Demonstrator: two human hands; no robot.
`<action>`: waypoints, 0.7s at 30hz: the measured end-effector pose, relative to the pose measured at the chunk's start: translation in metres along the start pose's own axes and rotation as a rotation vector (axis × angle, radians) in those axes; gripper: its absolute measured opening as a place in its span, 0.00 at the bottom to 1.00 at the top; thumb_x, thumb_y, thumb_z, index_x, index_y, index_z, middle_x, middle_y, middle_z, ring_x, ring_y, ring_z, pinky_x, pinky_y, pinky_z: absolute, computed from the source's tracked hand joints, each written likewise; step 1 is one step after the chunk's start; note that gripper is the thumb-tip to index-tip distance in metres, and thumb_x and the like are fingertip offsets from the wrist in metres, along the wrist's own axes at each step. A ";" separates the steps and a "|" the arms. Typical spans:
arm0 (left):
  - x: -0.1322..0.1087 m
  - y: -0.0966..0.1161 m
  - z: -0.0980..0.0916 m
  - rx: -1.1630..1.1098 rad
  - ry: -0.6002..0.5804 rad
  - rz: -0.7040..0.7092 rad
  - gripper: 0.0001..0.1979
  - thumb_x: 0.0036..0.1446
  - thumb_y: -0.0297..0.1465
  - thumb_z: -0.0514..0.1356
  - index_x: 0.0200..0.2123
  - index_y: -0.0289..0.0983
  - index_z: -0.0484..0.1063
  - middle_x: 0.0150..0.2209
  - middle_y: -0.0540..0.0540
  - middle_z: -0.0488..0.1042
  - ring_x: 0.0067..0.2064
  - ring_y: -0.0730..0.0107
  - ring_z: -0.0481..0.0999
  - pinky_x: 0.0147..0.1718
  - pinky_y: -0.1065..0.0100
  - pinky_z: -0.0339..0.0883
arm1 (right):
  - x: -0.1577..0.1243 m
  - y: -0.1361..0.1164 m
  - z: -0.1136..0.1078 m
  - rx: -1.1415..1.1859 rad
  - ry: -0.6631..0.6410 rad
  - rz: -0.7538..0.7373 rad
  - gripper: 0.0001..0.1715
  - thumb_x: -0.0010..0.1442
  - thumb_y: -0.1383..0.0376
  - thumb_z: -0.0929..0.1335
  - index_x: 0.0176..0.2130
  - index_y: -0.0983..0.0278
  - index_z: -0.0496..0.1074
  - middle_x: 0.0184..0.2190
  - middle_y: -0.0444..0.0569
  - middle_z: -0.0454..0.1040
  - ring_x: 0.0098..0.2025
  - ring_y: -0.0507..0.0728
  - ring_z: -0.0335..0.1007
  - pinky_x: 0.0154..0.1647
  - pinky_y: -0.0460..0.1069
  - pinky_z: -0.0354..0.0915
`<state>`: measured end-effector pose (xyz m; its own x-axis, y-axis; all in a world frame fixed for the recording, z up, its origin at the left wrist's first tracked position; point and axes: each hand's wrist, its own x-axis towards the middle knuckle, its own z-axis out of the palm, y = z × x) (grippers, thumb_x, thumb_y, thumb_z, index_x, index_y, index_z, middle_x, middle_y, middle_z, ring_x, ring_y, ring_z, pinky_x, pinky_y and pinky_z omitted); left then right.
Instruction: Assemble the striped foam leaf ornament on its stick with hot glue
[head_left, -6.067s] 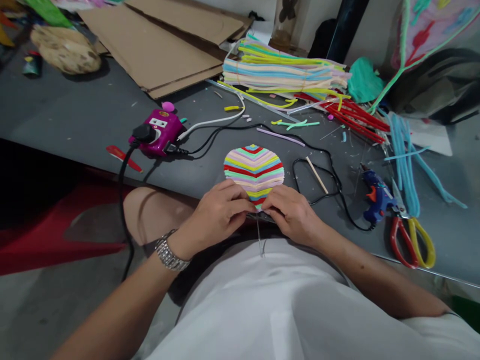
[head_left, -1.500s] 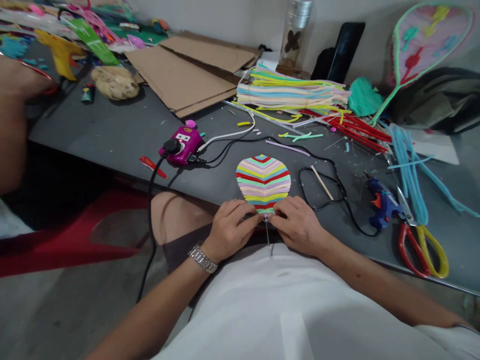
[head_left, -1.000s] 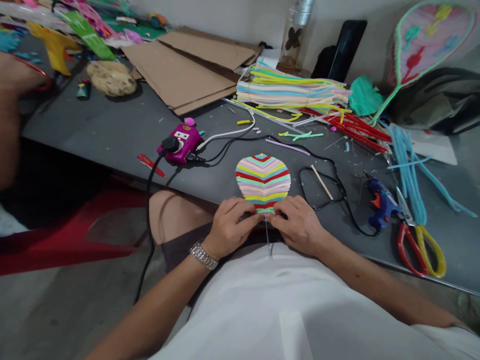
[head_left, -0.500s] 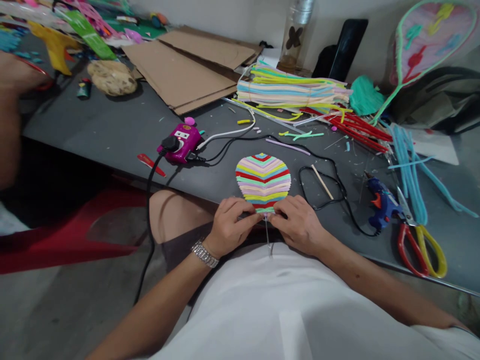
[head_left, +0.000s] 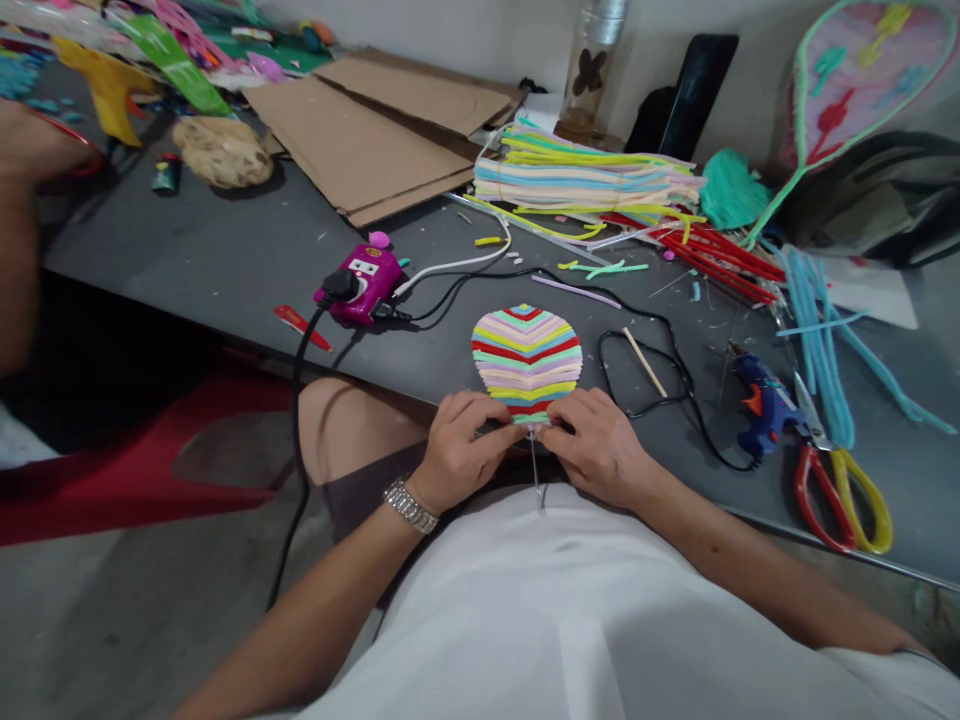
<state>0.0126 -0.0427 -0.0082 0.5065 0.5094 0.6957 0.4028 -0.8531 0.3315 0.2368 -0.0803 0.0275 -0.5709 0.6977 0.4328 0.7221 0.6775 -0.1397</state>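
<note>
A rounded fan shape of striped pipe cleaners (head_left: 526, 350), in red, yellow, lilac, mint and blue chevrons, lies at the table's front edge. At its lower end my left hand (head_left: 466, 445) pinches the left side with thumb and fingers. My right hand (head_left: 596, 445) pinches the same end from the right, its fingertips close to those of the left. Between the two hands a thin wire stem (head_left: 536, 475) runs down toward my white shirt. What exactly lies under the fingertips is hidden.
Right of me lie a blue glue gun (head_left: 766, 405) and scissors (head_left: 844, 495) with red and yellow handles. A purple power adapter (head_left: 364, 283) with cables sits left. Behind are bundled pipe cleaners (head_left: 592, 180) and cardboard (head_left: 375, 140). Another person's arm (head_left: 19, 220) is at far left.
</note>
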 end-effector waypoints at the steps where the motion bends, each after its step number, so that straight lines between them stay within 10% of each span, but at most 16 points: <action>1: 0.000 0.000 0.000 -0.002 0.002 0.000 0.08 0.65 0.23 0.61 0.41 0.41 0.79 0.37 0.46 0.78 0.42 0.65 0.72 0.41 0.62 0.64 | 0.000 0.000 0.000 0.001 0.000 0.001 0.15 0.68 0.73 0.66 0.29 0.64 0.74 0.31 0.49 0.70 0.35 0.56 0.57 0.36 0.52 0.48; 21: -0.008 -0.005 0.007 -0.092 0.033 -0.055 0.13 0.63 0.21 0.60 0.43 0.43 0.79 0.38 0.46 0.77 0.42 0.65 0.73 0.42 0.60 0.65 | -0.001 0.002 0.000 0.073 -0.010 0.023 0.15 0.68 0.73 0.64 0.32 0.64 0.77 0.33 0.50 0.71 0.37 0.57 0.59 0.36 0.52 0.50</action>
<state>0.0112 -0.0416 -0.0200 0.4592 0.5531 0.6951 0.3570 -0.8315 0.4257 0.2391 -0.0795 0.0263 -0.5585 0.7155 0.4197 0.7050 0.6760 -0.2144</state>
